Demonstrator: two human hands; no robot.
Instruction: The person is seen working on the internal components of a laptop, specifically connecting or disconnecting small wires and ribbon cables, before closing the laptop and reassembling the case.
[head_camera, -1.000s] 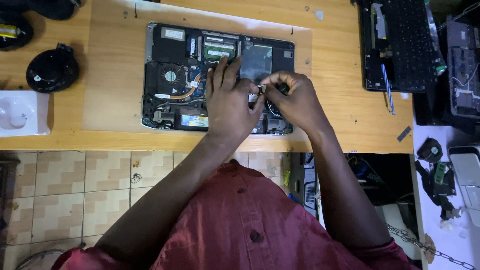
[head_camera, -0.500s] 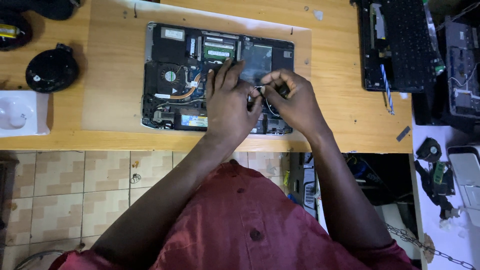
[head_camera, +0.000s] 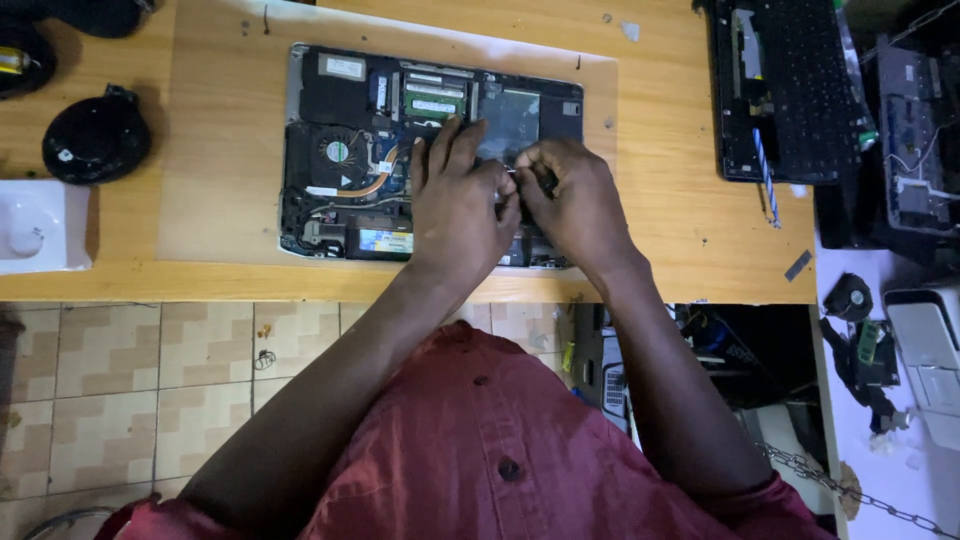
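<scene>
Opened laptop (head_camera: 360, 150) on wooden tabletop (head_camera: 680, 230). Left hand (head_camera: 462, 205) and right hand (head_camera: 572, 205) touching, fingers together pinching small dark part (head_camera: 545, 182) above laptop internals.

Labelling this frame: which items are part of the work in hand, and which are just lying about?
In hand:
- opened laptop, internals exposed
- left hand and right hand, pinching a small part together over it; the part is too small to identify

Lying about:
- black round part
- white box
- detached keyboard
- loose small fan
</scene>
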